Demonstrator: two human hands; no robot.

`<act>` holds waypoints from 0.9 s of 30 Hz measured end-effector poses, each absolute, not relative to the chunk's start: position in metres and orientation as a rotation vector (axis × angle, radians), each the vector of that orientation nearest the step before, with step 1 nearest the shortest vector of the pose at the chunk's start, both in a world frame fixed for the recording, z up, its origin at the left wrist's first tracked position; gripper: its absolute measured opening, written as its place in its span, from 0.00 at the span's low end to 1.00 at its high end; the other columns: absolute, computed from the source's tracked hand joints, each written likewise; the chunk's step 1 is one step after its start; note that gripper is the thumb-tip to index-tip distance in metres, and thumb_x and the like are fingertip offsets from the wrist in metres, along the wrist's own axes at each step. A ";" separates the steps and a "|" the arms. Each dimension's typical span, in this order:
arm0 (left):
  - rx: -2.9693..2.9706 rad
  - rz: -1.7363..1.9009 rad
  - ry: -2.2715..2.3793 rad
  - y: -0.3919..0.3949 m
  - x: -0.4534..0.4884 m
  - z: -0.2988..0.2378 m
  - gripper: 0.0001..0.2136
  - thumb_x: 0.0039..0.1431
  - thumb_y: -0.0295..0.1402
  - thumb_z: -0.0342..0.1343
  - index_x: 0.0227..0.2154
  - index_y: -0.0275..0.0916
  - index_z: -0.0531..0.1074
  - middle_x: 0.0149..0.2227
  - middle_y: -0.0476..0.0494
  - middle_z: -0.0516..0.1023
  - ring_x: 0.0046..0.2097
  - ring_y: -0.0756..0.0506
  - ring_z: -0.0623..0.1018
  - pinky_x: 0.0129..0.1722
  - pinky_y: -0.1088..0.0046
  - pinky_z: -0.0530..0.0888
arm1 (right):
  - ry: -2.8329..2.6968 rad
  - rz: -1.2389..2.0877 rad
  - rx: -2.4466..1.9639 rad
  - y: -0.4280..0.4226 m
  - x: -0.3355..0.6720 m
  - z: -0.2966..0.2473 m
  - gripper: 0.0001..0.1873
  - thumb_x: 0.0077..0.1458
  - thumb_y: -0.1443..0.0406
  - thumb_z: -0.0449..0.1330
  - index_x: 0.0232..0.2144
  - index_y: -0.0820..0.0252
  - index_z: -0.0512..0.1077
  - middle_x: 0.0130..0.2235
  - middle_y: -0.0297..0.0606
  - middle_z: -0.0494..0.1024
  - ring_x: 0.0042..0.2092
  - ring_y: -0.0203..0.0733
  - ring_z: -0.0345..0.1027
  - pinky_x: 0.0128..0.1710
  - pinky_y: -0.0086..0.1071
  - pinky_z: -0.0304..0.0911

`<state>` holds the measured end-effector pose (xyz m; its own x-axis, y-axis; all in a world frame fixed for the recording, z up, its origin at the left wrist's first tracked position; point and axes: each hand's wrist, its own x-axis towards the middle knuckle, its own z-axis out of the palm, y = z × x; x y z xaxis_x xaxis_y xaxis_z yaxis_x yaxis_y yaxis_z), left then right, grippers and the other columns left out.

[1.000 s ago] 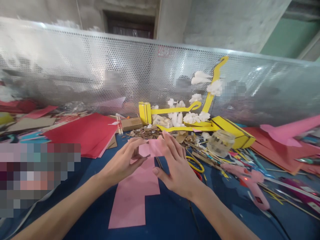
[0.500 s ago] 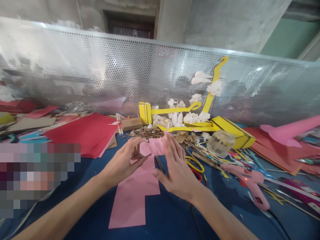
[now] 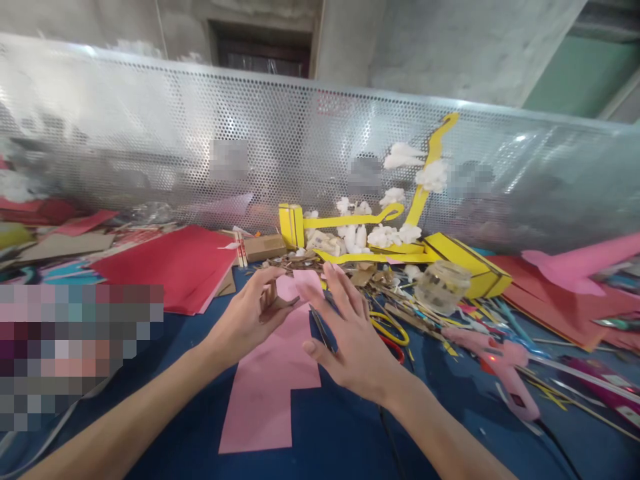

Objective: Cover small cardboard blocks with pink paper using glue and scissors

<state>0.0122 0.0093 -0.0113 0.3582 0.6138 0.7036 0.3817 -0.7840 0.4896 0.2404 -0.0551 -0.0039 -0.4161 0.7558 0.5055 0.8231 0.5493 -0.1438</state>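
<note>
A pink paper cut-out (image 3: 270, 373) lies on the blue table top (image 3: 345, 433) in front of me. My left hand (image 3: 247, 320) curls over its upper left part, fingers bent around a small brown cardboard piece (image 3: 270, 297). My right hand (image 3: 350, 333) rests on the paper's upper right, fingers stretched out and spread, pressing the far flap (image 3: 307, 283) of the pink paper. A thin dark strip (image 3: 317, 330) lies under the right hand's thumb side.
Yellow-handled scissors (image 3: 393, 327) lie just right of my right hand. A pink glue gun (image 3: 500, 367), a glass jar (image 3: 443, 285), a yellow cardboard model with cotton (image 3: 400, 233), red paper sheets (image 3: 170, 263) and cardboard scraps crowd the table. A perforated metal screen (image 3: 200, 153) closes the back.
The pink flap has tipped slightly farther away and my right fingers have slid up along it. My left fingers have opened a little around the cardboard piece.
</note>
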 end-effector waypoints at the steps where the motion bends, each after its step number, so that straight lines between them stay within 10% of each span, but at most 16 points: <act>1: 2.374 1.392 0.897 0.009 0.012 -0.011 0.22 0.65 0.33 0.60 0.59 0.43 0.61 0.32 0.53 0.71 0.29 0.50 0.77 0.34 0.68 0.78 | -2.279 -0.164 -1.274 -0.055 0.240 -0.004 0.48 0.66 0.38 0.45 0.74 0.41 0.23 0.78 0.38 0.29 0.76 0.65 0.26 0.68 0.68 0.46; 27: 2.456 1.403 0.780 0.012 0.011 -0.013 0.20 0.67 0.30 0.58 0.59 0.44 0.62 0.37 0.51 0.66 0.31 0.52 0.69 0.37 0.70 0.78 | -2.186 -0.099 -1.321 -0.053 0.242 -0.005 0.48 0.67 0.40 0.46 0.74 0.43 0.23 0.78 0.38 0.28 0.76 0.61 0.24 0.70 0.66 0.44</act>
<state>0.0113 0.0118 -0.0127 0.4079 0.5387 0.7372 0.3419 -0.8388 0.4237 0.2416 -0.0526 -0.0045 -0.3434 0.7891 0.5094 0.8320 0.5072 -0.2248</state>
